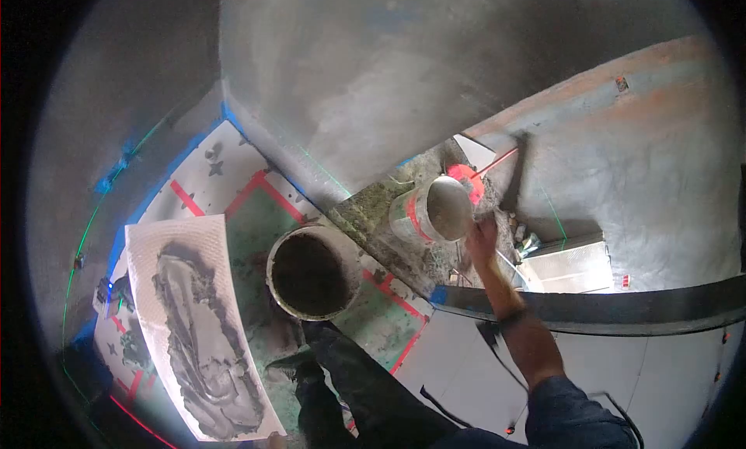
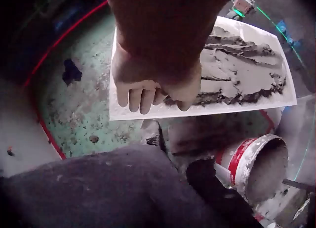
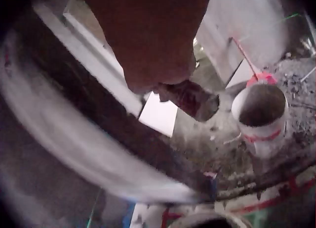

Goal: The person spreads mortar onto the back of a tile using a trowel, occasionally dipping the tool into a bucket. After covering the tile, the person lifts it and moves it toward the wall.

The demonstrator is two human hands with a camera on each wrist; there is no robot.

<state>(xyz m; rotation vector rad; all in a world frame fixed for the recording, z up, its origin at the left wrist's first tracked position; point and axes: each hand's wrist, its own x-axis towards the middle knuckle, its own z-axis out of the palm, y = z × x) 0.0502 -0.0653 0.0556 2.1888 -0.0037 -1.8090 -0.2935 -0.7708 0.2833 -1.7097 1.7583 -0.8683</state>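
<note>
Beside the bucket: the right hand (image 1: 482,239) reached out by the rim of the small bucket (image 1: 432,209), which lay tilted on a rubble heap (image 1: 373,216), mouth toward the camera.
Right fingers: blurred in the head view and hidden behind the knuckles in the right wrist view; whether they were open or gripping something cannot be told.
Bucket: white with a red band, grey inside; in the right wrist view (image 3: 260,109) it sat just beyond the hand (image 3: 163,65).
Left hand: in the left wrist view the hand (image 2: 153,82) hung over the near edge of a tile (image 2: 247,70), fingers (image 2: 136,97) loosely curled and gripping nothing.
Tile: white, smeared with ridged grey mortar (image 2: 247,65), flat on the floor; in the head view (image 1: 198,324) it lay at lower left.
Tub: a larger round tub (image 1: 311,274) of dark mix stood between tile and bucket.
Floor: green patches edged with red lines (image 1: 264,192).
Straightedge: a long dark bar (image 1: 622,309) crossed the right side, near the forearm.
</note>
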